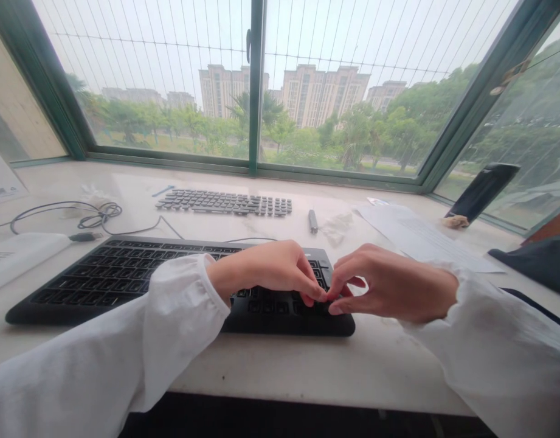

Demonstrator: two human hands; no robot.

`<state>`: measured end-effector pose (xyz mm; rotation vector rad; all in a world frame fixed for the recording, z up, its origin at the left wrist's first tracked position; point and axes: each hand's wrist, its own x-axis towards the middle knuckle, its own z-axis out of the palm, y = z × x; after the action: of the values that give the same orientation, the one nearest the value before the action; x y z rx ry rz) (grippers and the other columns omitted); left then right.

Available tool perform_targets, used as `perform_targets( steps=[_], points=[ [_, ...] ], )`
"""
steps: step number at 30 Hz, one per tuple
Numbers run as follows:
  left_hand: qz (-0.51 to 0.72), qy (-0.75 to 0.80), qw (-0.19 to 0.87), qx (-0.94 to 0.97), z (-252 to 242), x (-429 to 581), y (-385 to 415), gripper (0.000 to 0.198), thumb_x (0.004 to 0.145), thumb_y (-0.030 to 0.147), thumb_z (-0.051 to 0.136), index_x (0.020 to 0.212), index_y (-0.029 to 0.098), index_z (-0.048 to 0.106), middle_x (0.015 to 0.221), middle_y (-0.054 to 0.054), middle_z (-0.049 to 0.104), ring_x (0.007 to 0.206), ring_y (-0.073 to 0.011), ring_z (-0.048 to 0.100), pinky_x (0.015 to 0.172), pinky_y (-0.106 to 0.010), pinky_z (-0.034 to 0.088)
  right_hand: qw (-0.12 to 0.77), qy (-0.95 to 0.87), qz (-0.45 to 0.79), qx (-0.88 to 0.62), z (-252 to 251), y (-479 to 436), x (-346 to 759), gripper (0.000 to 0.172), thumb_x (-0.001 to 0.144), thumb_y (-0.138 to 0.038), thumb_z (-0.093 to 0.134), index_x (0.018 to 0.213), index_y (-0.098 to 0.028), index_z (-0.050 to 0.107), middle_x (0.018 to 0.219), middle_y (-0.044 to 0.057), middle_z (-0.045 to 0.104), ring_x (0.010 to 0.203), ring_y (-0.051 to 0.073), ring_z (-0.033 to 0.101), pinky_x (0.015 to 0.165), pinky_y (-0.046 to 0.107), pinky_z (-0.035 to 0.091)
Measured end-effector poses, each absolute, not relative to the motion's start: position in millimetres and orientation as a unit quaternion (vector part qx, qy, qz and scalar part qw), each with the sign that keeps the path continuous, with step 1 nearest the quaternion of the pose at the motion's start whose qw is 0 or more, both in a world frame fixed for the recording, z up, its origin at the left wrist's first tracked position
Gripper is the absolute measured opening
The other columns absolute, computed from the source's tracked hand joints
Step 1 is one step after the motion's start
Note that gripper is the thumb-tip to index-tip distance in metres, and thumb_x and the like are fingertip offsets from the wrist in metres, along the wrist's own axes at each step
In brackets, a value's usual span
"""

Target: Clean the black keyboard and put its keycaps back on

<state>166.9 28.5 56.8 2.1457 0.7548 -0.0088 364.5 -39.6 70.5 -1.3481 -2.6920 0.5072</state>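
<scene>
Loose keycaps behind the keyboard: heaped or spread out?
Spread out: the keycaps lie in neat rows on the desk, apart from the keyboard.

Bright, soft daylight from the window; sharp centre, wide-angle bending at the edges.

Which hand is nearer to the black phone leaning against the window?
Right. The right hand is below-left of the phone; the left hand lies farther left over the keyboard.

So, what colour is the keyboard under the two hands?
The keyboard is black, body and keys alike; the head view shows it best.
</scene>
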Motion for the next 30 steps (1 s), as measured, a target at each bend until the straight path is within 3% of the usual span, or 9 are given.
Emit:
perform_targets(
  steps=[30],
  points=[
    [-0.008, 0.295, 0.436, 0.85, 58.1, 167.1, 25.6, 0.025, 0.071, 0.044, 0.069, 0.081, 0.022, 0.078, 0.078, 0.001, 0.074, 0.072, -0.013, 0.059, 0.062, -0.024, 0.034, 0.052, -0.877, 0.16, -0.451, 68.9, -43.5, 362.4, 0.014, 0.077, -0.032, 0.068, 0.078, -0.021, 0.077, 0.062, -0.002, 0.065, 0.053, 0.008, 0.053, 0.054, 0.019, 0.04]
  ],
)
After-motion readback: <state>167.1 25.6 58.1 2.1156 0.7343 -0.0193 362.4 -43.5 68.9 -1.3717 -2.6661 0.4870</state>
